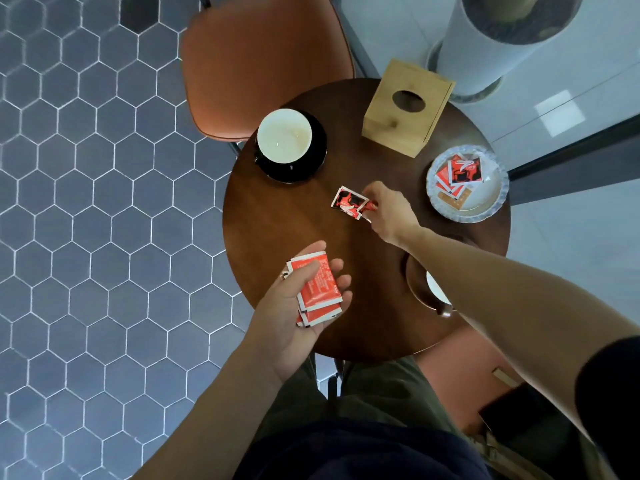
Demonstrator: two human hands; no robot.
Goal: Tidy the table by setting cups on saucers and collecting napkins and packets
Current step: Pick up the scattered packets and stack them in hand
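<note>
Head view: gathering packets — right hand pinching a loose packet off the table, left hand gripping a packet stack under its thumb — likely adding it next.

Cup on saucer far left of table, tissue box behind, packet dish right

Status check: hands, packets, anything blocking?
Left hand holds packet stack. Right hand pinches packet over table. Nothing blocking.
</note>
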